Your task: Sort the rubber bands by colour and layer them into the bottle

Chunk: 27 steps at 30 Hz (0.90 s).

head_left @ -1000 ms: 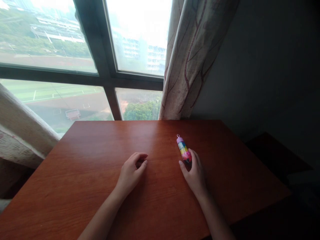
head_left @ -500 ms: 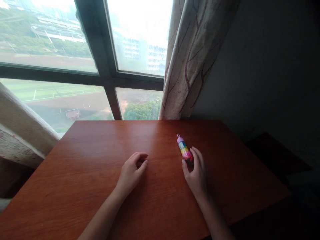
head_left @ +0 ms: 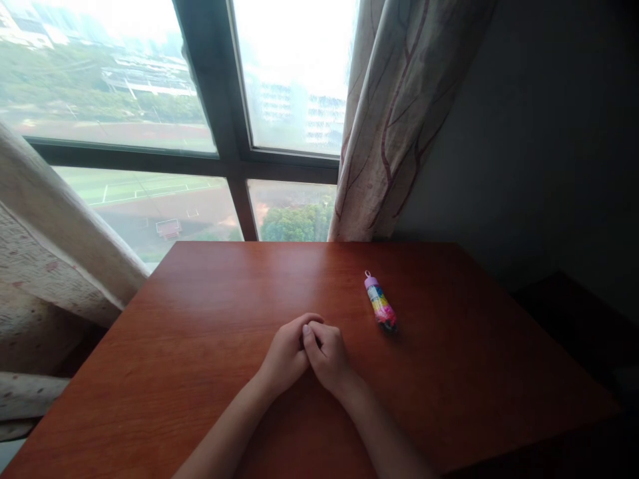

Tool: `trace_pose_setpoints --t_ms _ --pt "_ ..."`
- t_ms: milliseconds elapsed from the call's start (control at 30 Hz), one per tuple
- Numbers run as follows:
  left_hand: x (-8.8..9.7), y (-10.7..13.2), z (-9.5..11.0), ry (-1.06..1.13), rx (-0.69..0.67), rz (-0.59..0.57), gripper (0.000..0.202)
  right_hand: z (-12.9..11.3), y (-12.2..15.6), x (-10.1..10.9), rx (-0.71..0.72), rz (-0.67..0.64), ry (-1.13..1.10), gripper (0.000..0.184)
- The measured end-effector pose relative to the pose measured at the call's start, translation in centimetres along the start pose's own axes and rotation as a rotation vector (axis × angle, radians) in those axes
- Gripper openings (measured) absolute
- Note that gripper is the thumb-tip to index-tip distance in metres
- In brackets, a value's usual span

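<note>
My left hand (head_left: 287, 352) and my right hand (head_left: 329, 352) are clasped together above the near middle of the table. Both are closed, with the fingers curled against each other and the right thumb lying over the left hand's fingers. No object shows between them. To the right of my hands, apart from them, a slim multicoloured tube-shaped container (head_left: 381, 307) lies on its side. It has a lilac cap with a loop at its far end, and blue, yellow, pink and dark parts along its body.
The reddish-brown wooden table (head_left: 210, 319) reaches to a dark-framed window (head_left: 229, 159). A patterned curtain (head_left: 384, 120) hangs behind its right part, another curtain (head_left: 64, 233) at the left. A dark wall (head_left: 524, 146) stands at the right.
My right hand has let go of or left the multicoloured container and moved left to join my left hand. The container stays on the table. The view has shifted slightly left.
</note>
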<state>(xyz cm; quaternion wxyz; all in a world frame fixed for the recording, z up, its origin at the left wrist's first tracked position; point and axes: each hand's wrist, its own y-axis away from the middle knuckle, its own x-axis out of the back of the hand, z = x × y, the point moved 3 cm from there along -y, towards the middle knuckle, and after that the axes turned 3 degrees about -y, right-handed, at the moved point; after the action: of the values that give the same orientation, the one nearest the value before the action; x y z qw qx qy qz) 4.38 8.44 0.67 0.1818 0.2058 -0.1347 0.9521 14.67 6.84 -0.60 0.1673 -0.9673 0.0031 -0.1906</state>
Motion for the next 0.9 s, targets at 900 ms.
trace_pose_setpoints --t_ms 900 --pt "0.03 0.23 0.24 -0.075 -0.024 -0.011 0.034 -0.34 0.43 0.28 -0.008 0.017 0.003 0.038"
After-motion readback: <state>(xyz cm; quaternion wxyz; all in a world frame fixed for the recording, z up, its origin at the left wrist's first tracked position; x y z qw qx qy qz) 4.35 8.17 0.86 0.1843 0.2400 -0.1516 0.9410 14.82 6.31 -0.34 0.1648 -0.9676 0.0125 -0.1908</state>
